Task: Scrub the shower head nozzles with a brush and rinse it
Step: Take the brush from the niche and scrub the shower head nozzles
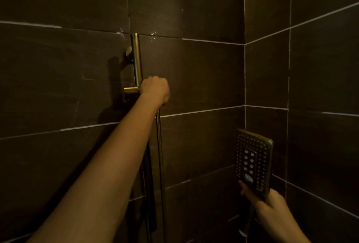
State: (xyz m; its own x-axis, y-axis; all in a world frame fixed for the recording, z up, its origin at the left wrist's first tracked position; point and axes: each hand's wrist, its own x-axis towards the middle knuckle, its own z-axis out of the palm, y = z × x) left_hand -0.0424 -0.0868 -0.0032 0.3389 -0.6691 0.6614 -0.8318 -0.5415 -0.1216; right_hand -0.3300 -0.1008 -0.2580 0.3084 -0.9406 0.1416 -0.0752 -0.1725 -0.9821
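Nearest me, the right hand (pixel 272 209) is wrapped round the handle of the shower head (pixel 252 160), its nozzle face turned toward us. It looks rigid, probably slick when wet, so the handle seems the safest grip. Farther up and left, the left hand (pixel 155 89) is closed on the slider bracket (pixel 131 90) of the rail (pixel 137 58); the hose (pixel 160 145) hangs below it. I see no brush and no containers.

In a dim corner of dark tiled wall (pixel 204 72), the left hand (pixel 155 89) at frame centre is closed around the holder (pixel 131 90) on a brass rail (pixel 136 60). A hose (pixel 160 145) hangs down below that hand. At lower right, the right hand (pixel 272 206) grips the handle of a rectangular shower head (pixel 252 160), nozzle face turned toward the camera.
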